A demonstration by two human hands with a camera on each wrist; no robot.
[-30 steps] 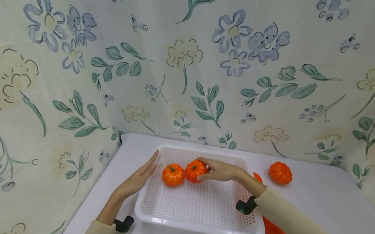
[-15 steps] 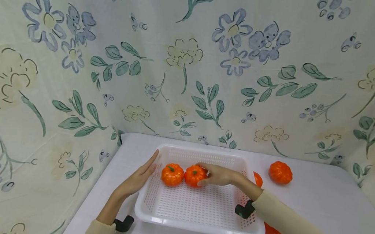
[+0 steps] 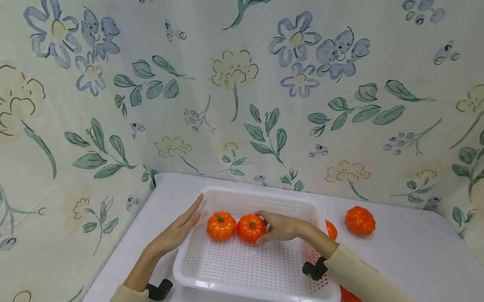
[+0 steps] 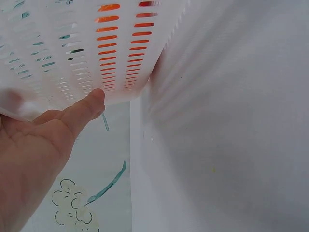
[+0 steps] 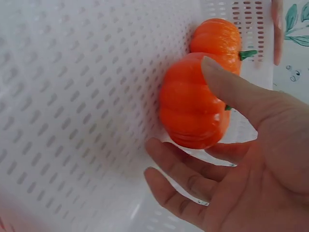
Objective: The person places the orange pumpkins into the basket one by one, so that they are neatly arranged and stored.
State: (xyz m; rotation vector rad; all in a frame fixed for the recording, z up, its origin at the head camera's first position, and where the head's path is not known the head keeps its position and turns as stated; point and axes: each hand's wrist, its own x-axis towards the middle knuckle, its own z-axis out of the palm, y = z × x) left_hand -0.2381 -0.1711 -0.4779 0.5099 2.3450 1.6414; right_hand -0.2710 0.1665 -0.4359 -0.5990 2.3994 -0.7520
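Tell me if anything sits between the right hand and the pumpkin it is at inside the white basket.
Nothing visible does. The right hand already has its grip on the pumpkin, thumb and fingers curled round it. A second pumpkin sits close on its far side, toward the left hand, whose straight fingers rest against the basket wall.

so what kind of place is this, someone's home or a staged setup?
Likely a staged tabletop set, not a lived-in room. A floral cloth backdrop hangs behind and beside a white-covered table, and the only props are a white perforated basket and small orange pumpkins, apparently toys.
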